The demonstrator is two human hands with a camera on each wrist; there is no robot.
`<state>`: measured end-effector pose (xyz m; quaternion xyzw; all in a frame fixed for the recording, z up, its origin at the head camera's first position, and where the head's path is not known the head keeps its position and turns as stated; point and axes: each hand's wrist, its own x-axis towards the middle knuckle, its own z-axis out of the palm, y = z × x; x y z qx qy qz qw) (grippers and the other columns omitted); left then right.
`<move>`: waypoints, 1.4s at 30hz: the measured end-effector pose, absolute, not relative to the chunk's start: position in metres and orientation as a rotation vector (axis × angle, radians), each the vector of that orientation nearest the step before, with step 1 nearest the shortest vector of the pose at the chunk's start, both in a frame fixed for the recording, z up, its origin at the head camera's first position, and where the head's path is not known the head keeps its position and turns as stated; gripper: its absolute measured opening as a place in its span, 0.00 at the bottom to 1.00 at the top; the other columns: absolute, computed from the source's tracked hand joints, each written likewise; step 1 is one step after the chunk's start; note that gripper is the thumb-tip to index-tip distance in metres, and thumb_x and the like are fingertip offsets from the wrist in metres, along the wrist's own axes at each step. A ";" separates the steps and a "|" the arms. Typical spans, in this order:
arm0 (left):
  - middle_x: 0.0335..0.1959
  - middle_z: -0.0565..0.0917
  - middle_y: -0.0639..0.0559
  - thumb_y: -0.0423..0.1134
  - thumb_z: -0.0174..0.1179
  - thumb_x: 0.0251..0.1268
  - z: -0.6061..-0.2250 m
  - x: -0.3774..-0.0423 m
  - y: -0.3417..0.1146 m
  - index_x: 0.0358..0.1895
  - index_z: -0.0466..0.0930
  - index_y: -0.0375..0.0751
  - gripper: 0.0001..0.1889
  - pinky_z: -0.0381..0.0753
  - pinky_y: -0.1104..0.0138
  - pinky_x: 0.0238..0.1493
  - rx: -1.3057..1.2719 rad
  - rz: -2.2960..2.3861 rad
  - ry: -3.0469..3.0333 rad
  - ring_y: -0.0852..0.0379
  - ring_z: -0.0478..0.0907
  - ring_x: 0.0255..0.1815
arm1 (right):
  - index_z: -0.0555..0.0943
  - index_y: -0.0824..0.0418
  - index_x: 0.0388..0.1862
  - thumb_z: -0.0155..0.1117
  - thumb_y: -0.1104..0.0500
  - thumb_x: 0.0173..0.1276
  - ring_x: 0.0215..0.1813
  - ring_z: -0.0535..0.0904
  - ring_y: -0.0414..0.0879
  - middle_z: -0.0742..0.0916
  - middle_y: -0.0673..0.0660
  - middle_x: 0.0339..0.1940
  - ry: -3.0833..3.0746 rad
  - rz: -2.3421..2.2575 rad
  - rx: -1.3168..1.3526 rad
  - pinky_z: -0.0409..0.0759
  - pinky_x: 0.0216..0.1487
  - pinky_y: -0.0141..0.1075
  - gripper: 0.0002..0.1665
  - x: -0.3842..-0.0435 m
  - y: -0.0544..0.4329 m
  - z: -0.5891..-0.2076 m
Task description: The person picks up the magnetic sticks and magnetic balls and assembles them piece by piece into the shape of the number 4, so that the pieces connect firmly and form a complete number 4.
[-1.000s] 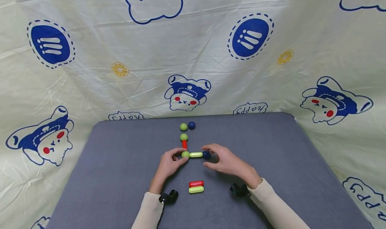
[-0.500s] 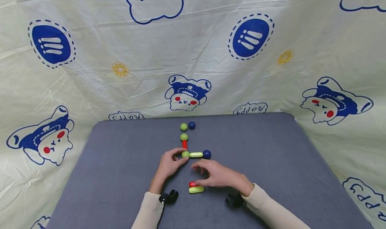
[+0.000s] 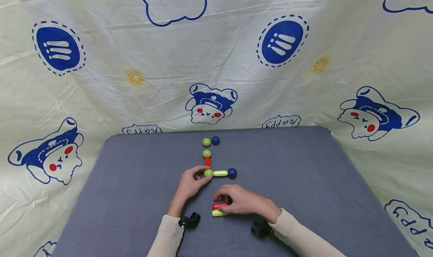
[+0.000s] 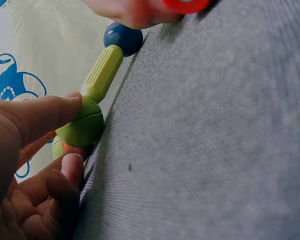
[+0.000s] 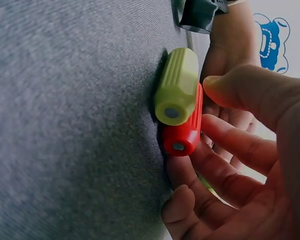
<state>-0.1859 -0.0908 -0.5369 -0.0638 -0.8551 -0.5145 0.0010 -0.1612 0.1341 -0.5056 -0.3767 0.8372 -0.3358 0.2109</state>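
Observation:
My left hand pinches a green ball between thumb and fingers. That ball joins a red magnetic rod running back to another green ball, and a yellow-green rod running right to a blue ball. Nearer the front, my right hand reaches over a loose red rod lying against a loose yellow-green rod. Its thumb is right beside the two rods, and its loosely bent fingers are on the red rod's far side. Grey metal discs show in both rods' ends.
Behind the joined pieces, a loose green ball and a blue ball lie side by side. Grey cloth covers the table. A printed sheet hangs behind it.
My right hand has left the blue ball at the rod's end and come forward to the loose rods. The left hand stays on its green ball.

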 end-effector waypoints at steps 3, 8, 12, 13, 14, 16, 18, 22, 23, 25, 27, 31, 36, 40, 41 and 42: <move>0.45 0.88 0.51 0.40 0.73 0.63 -0.536 -0.186 -0.090 0.52 0.89 0.49 0.15 0.66 0.72 0.24 -0.202 -1.615 -2.683 0.64 0.69 0.22 | 0.86 0.58 0.51 0.68 0.56 0.72 0.37 0.75 0.32 0.86 0.49 0.44 2.340 -0.925 -1.044 0.78 0.40 0.28 0.12 -0.161 0.133 -0.506; 0.45 0.88 0.52 0.40 0.73 0.63 -0.536 -0.186 -0.091 0.52 0.88 0.49 0.15 0.66 0.72 0.24 -0.206 -1.620 -2.681 0.65 0.69 0.22 | 0.88 0.57 0.48 0.68 0.57 0.72 0.34 0.74 0.31 0.84 0.48 0.41 2.353 -0.904 -1.051 0.76 0.37 0.26 0.10 -0.161 0.131 -0.505; 0.45 0.88 0.52 0.40 0.73 0.63 -0.537 -0.186 -0.091 0.53 0.88 0.50 0.15 0.66 0.72 0.24 -0.206 -1.632 -2.683 0.64 0.69 0.22 | 0.89 0.56 0.46 0.68 0.56 0.72 0.34 0.75 0.31 0.84 0.46 0.39 2.361 -0.889 -1.070 0.76 0.37 0.26 0.08 -0.161 0.131 -0.506; 0.45 0.88 0.52 0.40 0.73 0.63 -0.537 -0.186 -0.091 0.53 0.88 0.50 0.15 0.66 0.72 0.24 -0.206 -1.635 -2.683 0.64 0.69 0.22 | 0.89 0.56 0.45 0.68 0.56 0.72 0.35 0.75 0.31 0.84 0.46 0.39 2.364 -0.884 -1.072 0.76 0.37 0.26 0.08 -0.161 0.130 -0.506; 0.45 0.88 0.52 0.40 0.73 0.64 -0.537 -0.186 -0.091 0.53 0.88 0.50 0.15 0.66 0.72 0.24 -0.207 -1.639 -2.682 0.64 0.69 0.22 | 0.89 0.56 0.45 0.68 0.56 0.72 0.35 0.75 0.31 0.84 0.46 0.39 2.366 -0.881 -1.073 0.76 0.37 0.26 0.07 -0.161 0.130 -0.506; 0.45 0.87 0.51 0.40 0.73 0.64 -0.537 -0.185 -0.092 0.53 0.88 0.49 0.15 0.66 0.71 0.24 -0.212 -1.644 -2.679 0.64 0.69 0.22 | 0.89 0.56 0.44 0.68 0.56 0.72 0.35 0.75 0.31 0.84 0.46 0.39 2.362 -0.879 -1.068 0.76 0.37 0.26 0.07 -0.161 0.130 -0.506; 0.45 0.87 0.51 0.40 0.73 0.64 -0.537 -0.185 -0.092 0.53 0.88 0.49 0.15 0.66 0.71 0.24 -0.211 -1.648 -2.682 0.64 0.69 0.22 | 0.89 0.55 0.44 0.68 0.56 0.72 0.35 0.75 0.31 0.84 0.45 0.39 2.357 -0.875 -1.058 0.76 0.37 0.26 0.06 -0.161 0.130 -0.507; 0.45 0.87 0.51 0.40 0.73 0.63 -0.538 -0.184 -0.091 0.53 0.88 0.50 0.15 0.66 0.72 0.24 -0.201 -1.655 -2.688 0.64 0.69 0.22 | 0.89 0.55 0.43 0.68 0.57 0.72 0.35 0.75 0.31 0.84 0.44 0.38 2.349 -0.873 -1.050 0.77 0.37 0.26 0.06 -0.160 0.130 -0.508; 0.45 0.87 0.51 0.40 0.73 0.63 -0.538 -0.184 -0.091 0.53 0.88 0.50 0.15 0.66 0.72 0.24 -0.201 -1.656 -2.686 0.64 0.69 0.22 | 0.89 0.55 0.43 0.68 0.57 0.72 0.35 0.75 0.31 0.84 0.44 0.38 2.350 -0.875 -1.050 0.77 0.37 0.26 0.06 -0.160 0.130 -0.508; 0.45 0.87 0.51 0.40 0.73 0.63 -0.538 -0.185 -0.091 0.53 0.88 0.49 0.15 0.66 0.72 0.24 -0.204 -1.660 -2.679 0.64 0.69 0.21 | 0.89 0.55 0.43 0.68 0.57 0.72 0.35 0.75 0.31 0.84 0.44 0.38 2.348 -0.884 -1.048 0.77 0.38 0.26 0.06 -0.161 0.130 -0.507; 0.45 0.87 0.51 0.40 0.73 0.64 -0.538 -0.185 -0.092 0.53 0.88 0.49 0.15 0.66 0.71 0.23 -0.207 -1.666 -2.675 0.64 0.69 0.21 | 0.89 0.55 0.44 0.68 0.57 0.72 0.35 0.75 0.30 0.84 0.44 0.38 2.345 -0.895 -1.043 0.77 0.38 0.26 0.06 -0.161 0.130 -0.506; 0.43 0.87 0.51 0.40 0.73 0.64 -0.539 -0.186 -0.093 0.53 0.89 0.50 0.14 0.66 0.71 0.23 -0.198 -1.669 -2.674 0.64 0.68 0.21 | 0.88 0.55 0.44 0.67 0.57 0.73 0.34 0.75 0.30 0.84 0.44 0.38 2.333 -0.921 -1.035 0.77 0.37 0.27 0.06 -0.162 0.130 -0.507; 0.42 0.87 0.51 0.40 0.74 0.63 -0.537 -0.185 -0.093 0.52 0.89 0.50 0.15 0.65 0.71 0.23 -0.184 -1.678 -2.673 0.63 0.68 0.20 | 0.88 0.55 0.44 0.67 0.57 0.73 0.33 0.75 0.30 0.85 0.44 0.38 2.334 -0.957 -1.050 0.77 0.36 0.27 0.06 -0.165 0.131 -0.508; 0.44 0.87 0.51 0.40 0.73 0.63 -0.537 -0.186 -0.093 0.53 0.89 0.50 0.15 0.66 0.71 0.23 -0.190 -1.676 -2.678 0.64 0.68 0.21 | 0.88 0.55 0.45 0.67 0.59 0.72 0.31 0.76 0.30 0.86 0.44 0.36 2.347 -0.979 -1.039 0.77 0.35 0.27 0.07 -0.168 0.132 -0.507; 0.44 0.87 0.51 0.40 0.73 0.63 -0.537 -0.186 -0.092 0.53 0.89 0.50 0.15 0.66 0.71 0.23 -0.194 -1.675 -2.676 0.64 0.68 0.21 | 0.88 0.56 0.45 0.67 0.60 0.72 0.31 0.76 0.30 0.86 0.44 0.36 2.356 -0.985 -1.040 0.77 0.35 0.27 0.07 -0.169 0.132 -0.506; 0.44 0.87 0.51 0.39 0.73 0.63 -0.537 -0.187 -0.092 0.53 0.88 0.50 0.15 0.66 0.71 0.23 -0.197 -1.673 -2.674 0.64 0.69 0.21 | 0.88 0.56 0.45 0.67 0.60 0.72 0.31 0.76 0.30 0.86 0.44 0.36 2.368 -0.993 -1.041 0.77 0.35 0.27 0.07 -0.170 0.133 -0.505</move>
